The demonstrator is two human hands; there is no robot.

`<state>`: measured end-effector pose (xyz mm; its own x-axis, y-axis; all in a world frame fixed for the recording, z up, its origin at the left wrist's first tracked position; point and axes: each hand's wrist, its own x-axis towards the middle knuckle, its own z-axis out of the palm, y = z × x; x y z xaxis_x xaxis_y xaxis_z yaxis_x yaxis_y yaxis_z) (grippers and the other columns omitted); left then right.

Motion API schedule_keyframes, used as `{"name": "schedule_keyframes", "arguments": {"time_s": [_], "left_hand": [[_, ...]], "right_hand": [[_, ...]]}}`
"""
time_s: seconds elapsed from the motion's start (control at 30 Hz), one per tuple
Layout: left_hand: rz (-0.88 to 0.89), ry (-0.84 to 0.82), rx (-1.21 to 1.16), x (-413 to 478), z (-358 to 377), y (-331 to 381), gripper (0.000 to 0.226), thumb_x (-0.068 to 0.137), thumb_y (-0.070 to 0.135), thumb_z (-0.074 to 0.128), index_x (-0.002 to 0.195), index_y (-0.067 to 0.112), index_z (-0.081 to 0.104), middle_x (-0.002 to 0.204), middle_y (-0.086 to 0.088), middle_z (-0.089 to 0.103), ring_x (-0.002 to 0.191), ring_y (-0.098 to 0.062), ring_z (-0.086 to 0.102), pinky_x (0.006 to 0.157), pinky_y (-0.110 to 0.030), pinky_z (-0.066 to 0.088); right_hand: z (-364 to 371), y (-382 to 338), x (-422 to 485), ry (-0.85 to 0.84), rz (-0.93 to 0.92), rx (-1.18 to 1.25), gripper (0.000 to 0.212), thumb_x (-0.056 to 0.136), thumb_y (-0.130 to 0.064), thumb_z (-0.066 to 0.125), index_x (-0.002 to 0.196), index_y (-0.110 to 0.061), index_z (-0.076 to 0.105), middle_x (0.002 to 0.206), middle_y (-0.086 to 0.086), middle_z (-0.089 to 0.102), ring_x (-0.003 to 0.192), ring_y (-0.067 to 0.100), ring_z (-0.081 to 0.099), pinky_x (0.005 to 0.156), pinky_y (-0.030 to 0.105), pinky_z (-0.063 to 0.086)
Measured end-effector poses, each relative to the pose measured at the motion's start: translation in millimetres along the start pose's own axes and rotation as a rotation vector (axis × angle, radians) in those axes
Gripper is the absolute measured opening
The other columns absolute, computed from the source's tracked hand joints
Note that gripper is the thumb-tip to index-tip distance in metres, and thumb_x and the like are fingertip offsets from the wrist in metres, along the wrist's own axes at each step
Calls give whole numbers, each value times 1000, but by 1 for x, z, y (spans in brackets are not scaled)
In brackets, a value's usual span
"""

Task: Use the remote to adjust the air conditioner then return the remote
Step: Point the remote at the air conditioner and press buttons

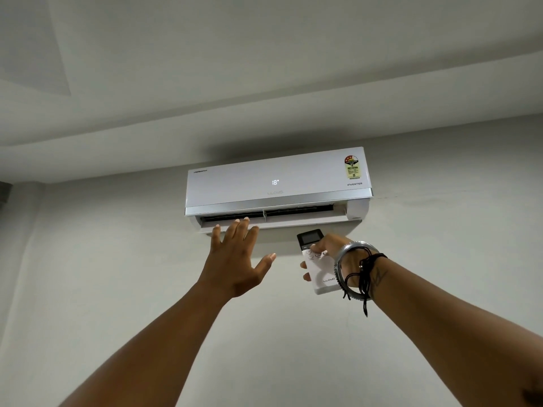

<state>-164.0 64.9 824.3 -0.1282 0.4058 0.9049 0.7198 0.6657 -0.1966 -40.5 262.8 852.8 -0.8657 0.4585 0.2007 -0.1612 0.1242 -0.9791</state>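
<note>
A white split air conditioner [276, 183] hangs high on the wall, its display lit with 18 and its lower flap open. My right hand [332, 251] holds a white remote [318, 267] with a dark screen at its top, pointed up at the unit, thumb resting on its buttons. My left hand [235, 259] is raised with fingers spread, palm toward the open vent, its fingertips just below the flap; it holds nothing.
Plain grey wall [117, 289] all around the unit, with a stepped ceiling [264, 69] above. A metal bangle and black threads [357, 268] circle my right wrist. A dark edge [4, 195] shows at the far left.
</note>
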Motion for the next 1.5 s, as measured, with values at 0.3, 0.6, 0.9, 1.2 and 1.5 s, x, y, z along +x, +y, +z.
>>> {"name": "schedule_keyframes", "arguments": {"time_s": [0.3, 0.6, 0.9, 1.2, 1.5], "left_hand": [[0, 15, 4, 4, -10, 4, 77, 88, 69, 23, 148, 20, 28, 162, -7, 21, 150, -22, 12, 121, -52, 3], [-6, 9, 3, 0, -17, -2, 78, 87, 69, 22, 147, 20, 28, 162, -6, 19, 150, -22, 12, 120, -52, 3], [-7, 15, 22, -5, -24, -13, 73, 90, 67, 27, 146, 20, 30, 162, -7, 21, 150, -23, 13, 120, -52, 4], [-5, 20, 27, -5, -28, -16, 75, 89, 68, 25, 146, 19, 30, 161, -7, 22, 149, -23, 15, 120, -52, 4], [-4, 20, 27, -6, -29, -16, 76, 88, 69, 22, 145, 19, 31, 161, -7, 24, 149, -23, 17, 120, -52, 5]], "right_hand": [[0, 4, -9, 18, -29, -6, 15, 93, -7, 47, 95, 4, 56, 66, 18, 74, 49, 34, 70, 46, 38, 57], [9, 0, -2, -32, -14, 62, 18, 89, -5, 43, 93, 6, 57, 66, 20, 75, 56, 39, 72, 48, 43, 58], [20, -3, -3, -84, -11, 87, 19, 88, -6, 44, 88, 7, 58, 66, 20, 74, 57, 39, 72, 55, 40, 57], [27, -9, -5, -86, -37, 59, 21, 92, -8, 43, 88, 7, 57, 61, 18, 73, 53, 36, 72, 50, 33, 56], [30, -10, -12, -64, -6, 103, 22, 86, -4, 40, 87, 10, 56, 60, 21, 72, 51, 39, 70, 60, 40, 52]]}}
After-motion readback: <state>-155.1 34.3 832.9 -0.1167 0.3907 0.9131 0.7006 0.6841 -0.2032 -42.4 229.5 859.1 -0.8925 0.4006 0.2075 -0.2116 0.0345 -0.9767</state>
